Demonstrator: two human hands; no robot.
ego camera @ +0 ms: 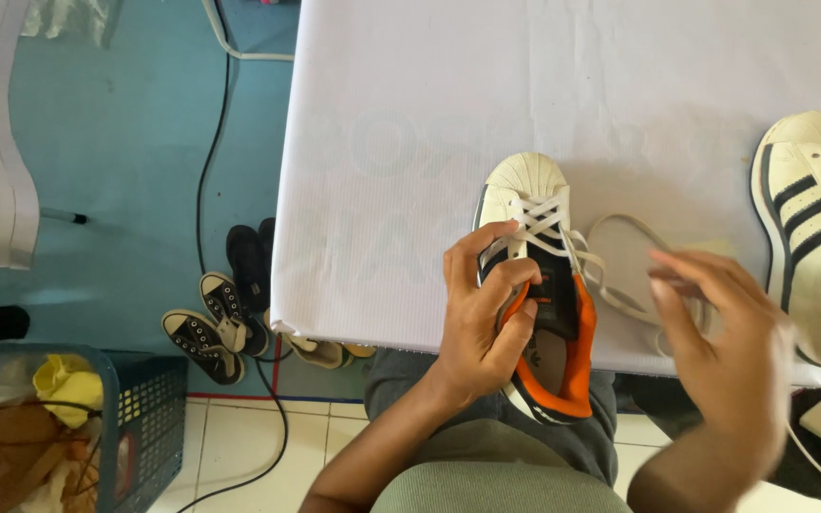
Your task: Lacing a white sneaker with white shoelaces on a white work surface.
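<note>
Holding: left hand [486, 318] grips the shoe [536, 285] at its tongue and side, fingers closed round it.
Pulling: right hand [715, 332], blurred, is half closed on a loop of white lace [620, 256]; the exact pinch cannot be told.
Shoe place: its heel hangs over the table's [410, 142] near edge above the lap, toe pointing toward the far edge.
Lacing so far: the crossings nearest the toe are threaded; the eyelets by the orange collar look empty and slack lace lies loose beside the shoe, so I judge it part done.
Second shoe [810, 218]: at the right edge, apparently unlaced.
Floor, left: basket [135, 408], dark sneakers [211, 323], cables [211, 161].
</note>
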